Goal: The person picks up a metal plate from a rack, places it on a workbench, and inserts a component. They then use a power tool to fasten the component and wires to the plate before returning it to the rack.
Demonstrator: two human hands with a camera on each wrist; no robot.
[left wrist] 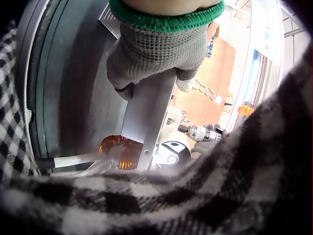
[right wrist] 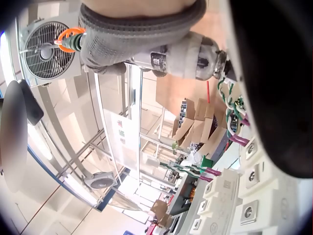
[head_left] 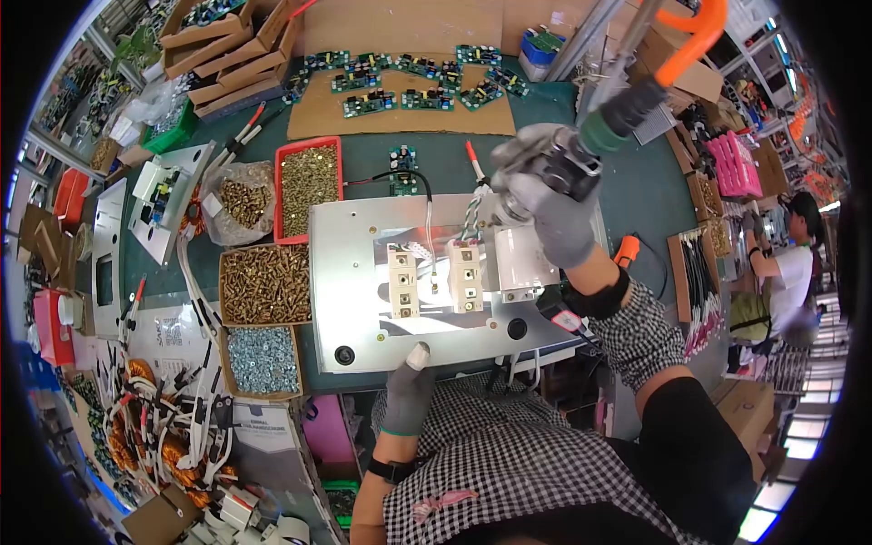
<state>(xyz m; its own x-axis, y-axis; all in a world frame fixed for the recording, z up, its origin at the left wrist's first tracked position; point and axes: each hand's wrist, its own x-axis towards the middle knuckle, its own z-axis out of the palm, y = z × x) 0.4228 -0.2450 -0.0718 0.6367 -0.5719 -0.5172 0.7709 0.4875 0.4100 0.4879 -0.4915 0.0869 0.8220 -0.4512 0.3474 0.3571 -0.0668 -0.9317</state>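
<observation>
A metal panel point(head_left: 354, 300) lies on the green bench, carrying two cream terminal blocks point(head_left: 402, 283) and a white box-shaped part point(head_left: 525, 261). At the panel's front edge, my gloved left hand point(head_left: 409, 397) has its thumb on top; the left wrist view shows the hand point(left wrist: 154, 56) gripping the panel's edge point(left wrist: 149, 105). Above the panel's right rear part, my gloved right hand point(head_left: 554, 186) grips a power driver point(head_left: 574, 171) with an orange hose. In the right wrist view, the right hand point(right wrist: 132, 46) curls round the driver body point(right wrist: 183, 58), near twisted green-white wires point(right wrist: 230, 103).
Left of the panel are a red tray of small fasteners point(head_left: 309, 189), a box of brass-coloured parts point(head_left: 265, 284) and a box of silvery parts point(head_left: 263, 360). Circuit boards point(head_left: 427, 98) lie on cardboard behind. An orange-handled tool point(head_left: 627, 250) is at the right.
</observation>
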